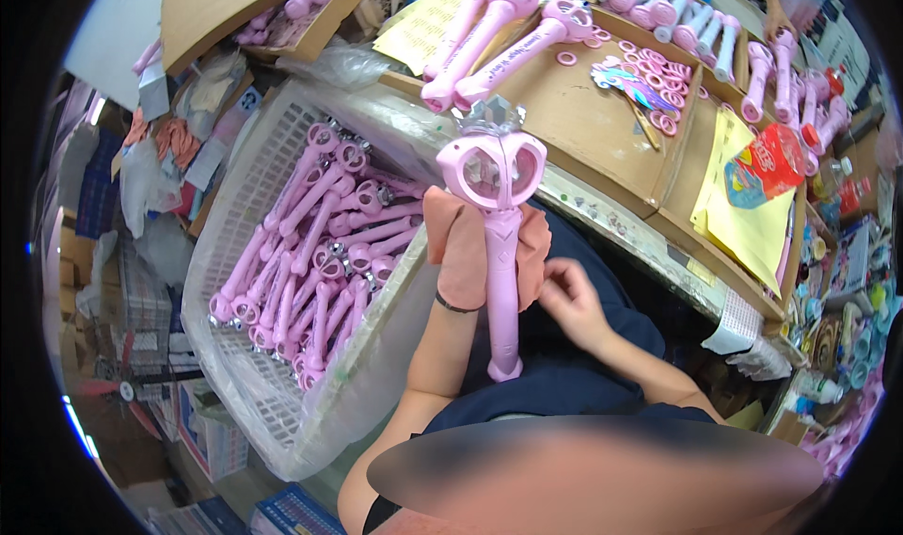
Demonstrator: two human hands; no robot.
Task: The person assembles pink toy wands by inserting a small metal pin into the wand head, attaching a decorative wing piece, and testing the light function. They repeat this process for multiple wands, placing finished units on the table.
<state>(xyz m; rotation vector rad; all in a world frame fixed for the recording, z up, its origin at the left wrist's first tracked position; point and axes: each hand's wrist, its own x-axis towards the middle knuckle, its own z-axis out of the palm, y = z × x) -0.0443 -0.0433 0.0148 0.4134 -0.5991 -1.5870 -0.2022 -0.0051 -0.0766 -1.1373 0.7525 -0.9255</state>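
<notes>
A pink toy wand (504, 262) stands almost upright before my body. Its round head has two clear windows and a silver crown on top. My left hand (461, 262), wrapped in a salmon-coloured cloth (532, 253), is closed around the handle just below the head; the cloth hides most of its fingers. Close to the cloth's right edge is my right hand (576, 302), bare, its fingers curled in. Whether it pinches anything there is hidden.
A white plastic crate (212, 253) full of pink wands stands at my left. Ahead, a bench holds a cardboard tray (574, 144) with pink rings, more wands and a brush. Yellow paper (752, 224) lies right, under a red packet. Another person's hand (777, 19) is at far right.
</notes>
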